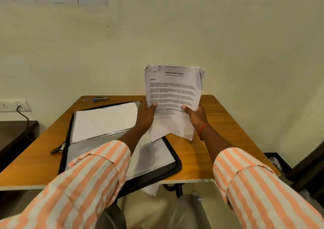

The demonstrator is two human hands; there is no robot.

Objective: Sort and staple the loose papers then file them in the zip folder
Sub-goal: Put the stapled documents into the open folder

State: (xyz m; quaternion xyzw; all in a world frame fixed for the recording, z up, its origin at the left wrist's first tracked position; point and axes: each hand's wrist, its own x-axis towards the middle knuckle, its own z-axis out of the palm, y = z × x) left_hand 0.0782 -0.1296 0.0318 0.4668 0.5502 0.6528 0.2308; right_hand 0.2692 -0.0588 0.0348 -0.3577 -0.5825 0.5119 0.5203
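Both hands, left hand (pixel 146 114) and right hand (pixel 196 114), pinch the white printed papers (pixel 172 92) upright above the open black zip folder (pixel 112 141); the small grey stapler (pixel 100 98) lies beyond the folder, nearer the left hand.

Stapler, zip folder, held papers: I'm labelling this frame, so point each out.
stapler (pixel 100 98), head view, its body.
zip folder (pixel 178 164), head view, black right edge.
papers (pixel 173 86), head view, printed top sheet.

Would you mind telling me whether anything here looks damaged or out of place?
The papers held upright in both hands have torn, crumpled top corners, and their bottom edges sit uneven. More sheets hang below the table's near edge.
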